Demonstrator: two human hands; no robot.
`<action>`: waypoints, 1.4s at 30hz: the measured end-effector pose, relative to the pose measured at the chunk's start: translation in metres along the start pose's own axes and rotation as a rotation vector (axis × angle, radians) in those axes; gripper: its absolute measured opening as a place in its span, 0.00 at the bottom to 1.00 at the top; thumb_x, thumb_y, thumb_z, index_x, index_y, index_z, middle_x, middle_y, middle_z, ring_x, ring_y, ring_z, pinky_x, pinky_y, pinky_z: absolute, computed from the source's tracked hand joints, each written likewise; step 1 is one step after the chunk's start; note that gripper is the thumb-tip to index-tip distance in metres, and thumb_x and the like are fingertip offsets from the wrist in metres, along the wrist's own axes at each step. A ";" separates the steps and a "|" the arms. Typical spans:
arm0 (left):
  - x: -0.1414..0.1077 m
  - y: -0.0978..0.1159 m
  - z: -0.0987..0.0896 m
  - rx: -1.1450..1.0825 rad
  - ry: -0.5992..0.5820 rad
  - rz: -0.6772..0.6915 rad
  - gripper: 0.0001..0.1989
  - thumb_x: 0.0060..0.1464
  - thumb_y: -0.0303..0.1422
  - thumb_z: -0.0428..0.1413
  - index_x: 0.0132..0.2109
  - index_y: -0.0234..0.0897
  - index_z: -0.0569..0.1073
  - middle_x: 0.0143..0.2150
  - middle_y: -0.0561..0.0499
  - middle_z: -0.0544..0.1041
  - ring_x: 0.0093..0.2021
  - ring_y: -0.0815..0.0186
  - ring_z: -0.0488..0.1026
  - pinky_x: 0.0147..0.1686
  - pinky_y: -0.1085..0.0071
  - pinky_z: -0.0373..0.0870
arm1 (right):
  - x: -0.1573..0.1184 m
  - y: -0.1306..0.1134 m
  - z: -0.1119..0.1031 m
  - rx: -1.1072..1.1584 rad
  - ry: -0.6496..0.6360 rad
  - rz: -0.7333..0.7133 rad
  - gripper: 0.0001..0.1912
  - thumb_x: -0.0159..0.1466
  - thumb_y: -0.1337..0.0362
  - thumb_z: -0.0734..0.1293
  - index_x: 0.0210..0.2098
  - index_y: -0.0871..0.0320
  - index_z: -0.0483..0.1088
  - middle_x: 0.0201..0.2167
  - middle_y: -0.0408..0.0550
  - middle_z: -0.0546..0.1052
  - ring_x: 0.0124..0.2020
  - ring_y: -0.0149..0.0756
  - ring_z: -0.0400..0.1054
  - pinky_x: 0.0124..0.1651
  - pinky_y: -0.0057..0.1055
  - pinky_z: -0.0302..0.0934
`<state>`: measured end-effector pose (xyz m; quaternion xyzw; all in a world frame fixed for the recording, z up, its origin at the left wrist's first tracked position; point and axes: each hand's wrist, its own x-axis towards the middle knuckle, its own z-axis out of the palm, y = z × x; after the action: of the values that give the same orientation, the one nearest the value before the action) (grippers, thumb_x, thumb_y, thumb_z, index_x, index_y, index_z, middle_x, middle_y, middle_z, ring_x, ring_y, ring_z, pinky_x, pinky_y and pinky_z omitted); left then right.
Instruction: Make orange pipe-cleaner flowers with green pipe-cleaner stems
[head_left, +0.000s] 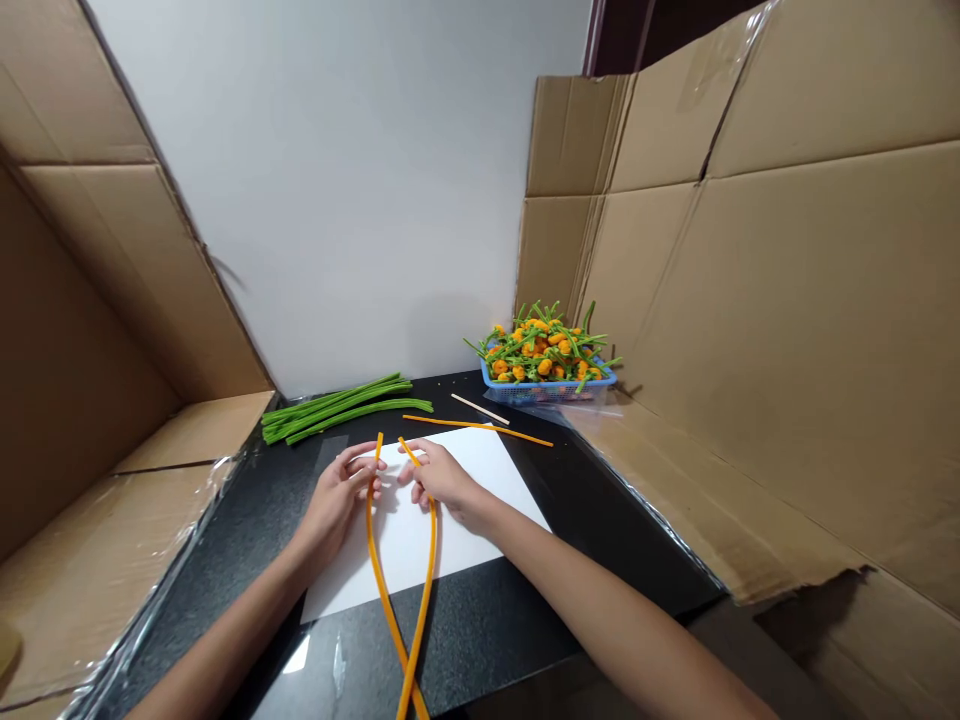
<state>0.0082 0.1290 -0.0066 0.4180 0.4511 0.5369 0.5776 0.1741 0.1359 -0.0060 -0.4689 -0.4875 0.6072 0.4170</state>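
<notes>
My left hand (337, 497) and my right hand (439, 476) hover over a white paper sheet (442, 500), each pinching an orange pipe cleaner (382, 590) (426, 590) between fingers and thumb. The two orange lengths run down from my fingers and cross near the bottom of the view. Their lower ends are cut off by the frame. A loose orange pipe cleaner (476, 428) lies just beyond the paper, past my right hand. A bundle of green pipe cleaners (337, 410) lies beyond my left hand.
A blue plastic basket (547, 392) heaped with orange-and-green pipe-cleaner flowers stands at the far right. A thin wooden stick (480, 408) lies near it. The black stone counter (480, 640) is walled by cardboard sheets (720, 300) on both sides, with a white wall behind.
</notes>
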 end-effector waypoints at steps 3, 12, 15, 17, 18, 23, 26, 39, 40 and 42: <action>-0.003 -0.001 0.003 0.034 0.003 -0.011 0.28 0.37 0.39 0.71 0.46 0.32 0.77 0.36 0.52 0.75 0.25 0.75 0.68 0.21 0.80 0.65 | -0.001 0.000 0.000 -0.095 -0.039 -0.052 0.09 0.62 0.67 0.65 0.41 0.58 0.74 0.23 0.39 0.70 0.13 0.22 0.56 0.12 0.21 0.45; -0.007 -0.006 0.007 0.147 -0.056 0.110 0.20 0.44 0.46 0.68 0.34 0.33 0.76 0.27 0.54 0.72 0.23 0.75 0.65 0.22 0.79 0.62 | 0.005 0.008 0.005 -0.045 0.021 -0.140 0.17 0.58 0.71 0.62 0.46 0.59 0.74 0.26 0.42 0.73 0.18 0.28 0.65 0.18 0.24 0.57; -0.008 -0.009 0.007 0.190 -0.085 0.127 0.20 0.47 0.46 0.67 0.36 0.33 0.76 0.28 0.53 0.73 0.23 0.74 0.66 0.22 0.79 0.62 | 0.002 0.005 0.005 -0.057 0.006 -0.166 0.15 0.56 0.69 0.64 0.42 0.60 0.77 0.25 0.42 0.72 0.17 0.25 0.58 0.18 0.24 0.46; -0.007 -0.010 0.006 0.215 -0.090 0.133 0.20 0.47 0.47 0.67 0.37 0.34 0.76 0.28 0.53 0.74 0.23 0.74 0.66 0.21 0.79 0.62 | -0.001 0.002 0.005 -0.045 -0.020 -0.196 0.10 0.55 0.66 0.66 0.34 0.60 0.78 0.23 0.41 0.70 0.19 0.24 0.53 0.20 0.25 0.44; -0.007 -0.010 0.006 0.228 -0.088 0.135 0.20 0.47 0.47 0.67 0.38 0.34 0.76 0.28 0.53 0.74 0.23 0.73 0.67 0.21 0.79 0.62 | -0.002 0.001 0.005 -0.032 -0.035 -0.210 0.08 0.55 0.64 0.67 0.30 0.61 0.78 0.22 0.40 0.69 0.19 0.24 0.52 0.22 0.26 0.44; -0.008 -0.009 0.006 0.275 -0.052 0.136 0.21 0.45 0.47 0.68 0.37 0.33 0.75 0.28 0.52 0.74 0.23 0.73 0.67 0.20 0.79 0.63 | -0.003 -0.001 0.005 0.035 -0.028 -0.243 0.11 0.53 0.59 0.71 0.27 0.61 0.78 0.21 0.40 0.68 0.24 0.26 0.51 0.28 0.29 0.45; -0.009 -0.008 0.006 0.274 -0.050 0.148 0.22 0.47 0.47 0.66 0.39 0.34 0.75 0.29 0.52 0.75 0.24 0.72 0.68 0.19 0.79 0.63 | 0.000 0.001 0.005 0.051 0.014 -0.264 0.14 0.53 0.55 0.72 0.26 0.61 0.78 0.21 0.41 0.68 0.25 0.28 0.52 0.29 0.29 0.45; -0.010 -0.010 0.005 0.326 -0.007 0.221 0.22 0.48 0.45 0.67 0.45 0.34 0.81 0.32 0.49 0.77 0.25 0.72 0.67 0.23 0.77 0.62 | -0.001 0.002 0.007 0.269 0.046 -0.120 0.16 0.50 0.54 0.74 0.25 0.61 0.72 0.23 0.43 0.72 0.23 0.25 0.54 0.26 0.27 0.43; -0.010 -0.010 0.005 0.332 0.004 0.220 0.22 0.48 0.46 0.66 0.45 0.34 0.81 0.33 0.48 0.78 0.25 0.72 0.66 0.23 0.77 0.61 | 0.000 0.002 0.007 0.270 0.041 -0.109 0.14 0.52 0.55 0.72 0.25 0.61 0.72 0.23 0.43 0.72 0.23 0.25 0.54 0.26 0.27 0.43; -0.010 -0.010 0.005 0.331 0.029 0.211 0.22 0.49 0.46 0.66 0.44 0.34 0.82 0.35 0.47 0.79 0.25 0.73 0.65 0.23 0.77 0.61 | 0.001 0.003 0.007 0.268 0.032 -0.093 0.11 0.54 0.58 0.69 0.26 0.61 0.73 0.23 0.44 0.72 0.23 0.25 0.55 0.26 0.28 0.43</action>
<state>0.0157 0.1181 -0.0138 0.5445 0.4953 0.5188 0.4348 0.1668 0.1348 -0.0081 -0.3956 -0.4164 0.6393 0.5113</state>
